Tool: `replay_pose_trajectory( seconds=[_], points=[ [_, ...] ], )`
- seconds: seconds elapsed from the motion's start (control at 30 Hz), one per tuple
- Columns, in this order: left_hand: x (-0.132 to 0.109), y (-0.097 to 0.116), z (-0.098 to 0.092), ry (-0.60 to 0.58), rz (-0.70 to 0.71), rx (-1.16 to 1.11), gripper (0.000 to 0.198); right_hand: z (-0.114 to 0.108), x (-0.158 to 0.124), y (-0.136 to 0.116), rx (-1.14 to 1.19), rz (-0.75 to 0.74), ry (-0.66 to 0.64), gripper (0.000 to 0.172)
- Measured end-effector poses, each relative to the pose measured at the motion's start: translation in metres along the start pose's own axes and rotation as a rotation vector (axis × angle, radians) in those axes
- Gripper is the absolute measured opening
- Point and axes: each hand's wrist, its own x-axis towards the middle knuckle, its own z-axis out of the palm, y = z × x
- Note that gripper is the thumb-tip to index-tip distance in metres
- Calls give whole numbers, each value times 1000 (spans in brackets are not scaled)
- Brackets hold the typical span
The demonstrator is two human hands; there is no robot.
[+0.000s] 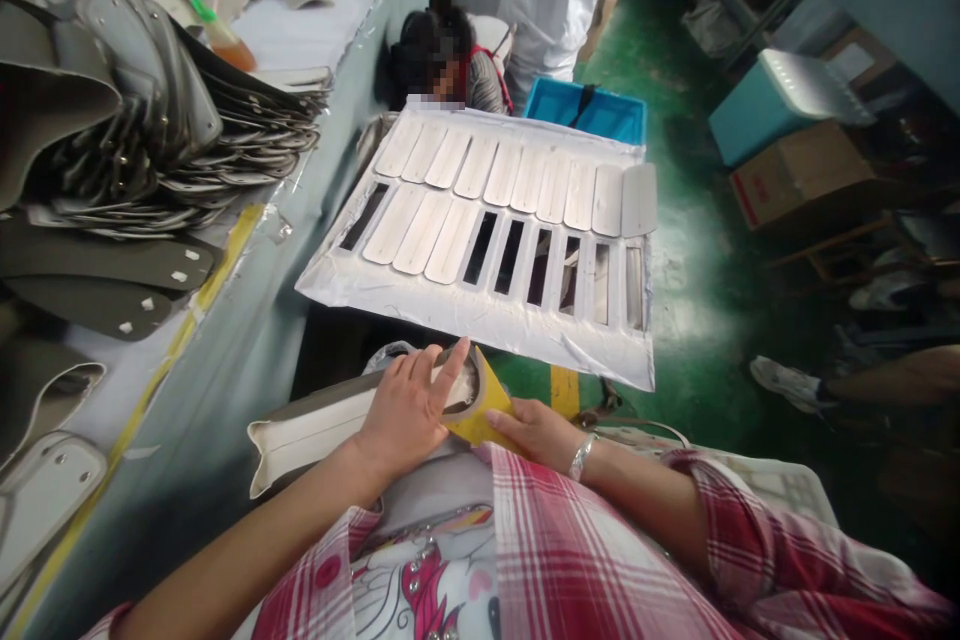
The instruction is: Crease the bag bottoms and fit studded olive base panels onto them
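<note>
A wide roll of yellow tape [491, 407] is in front of my chest, tilted so that its grey core shows. My right hand [544, 432] grips it from the right, thumb on the yellow face. From the left, my left hand [412, 410] is closed at the roll's rim, one finger reaching along its upper edge; its fingertips are partly hidden. Under my left wrist lies a long folded piece [319, 440], pale inside and grey outside. Just beyond the hands is a white-wrapped slotted board [465, 295] bearing rows of pale rounded strips [450, 158].
A table [176, 340] edged with yellow tape stands at left, with piled grey cut pieces [247, 160] and a green-tipped bottle [229, 45]. Past the board are a seated person [487, 80] and a blue crate [547, 105]. Cardboard boxes [814, 175] and another person's leg [885, 375] are at right.
</note>
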Motion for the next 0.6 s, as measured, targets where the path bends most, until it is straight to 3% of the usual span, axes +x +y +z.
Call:
replay_pose_trajectory(
  seconds=[0.1, 0.3, 0.43, 0.6],
  points=[
    [-1, -1, 1, 3, -6, -20, 94, 12, -3, -2, -48, 54, -37, 42],
    [1, -1, 2, 12, 5, -43, 91, 31, -13, -5, 7, 23, 81, 46],
    [4, 0, 0, 19, -11, -43, 93, 36, -10, -6, -21, 22, 118, 48],
    [10, -6, -1, -4, -33, -85, 94, 33, -2, -9, -2, 49, 71, 52]
  ],
)
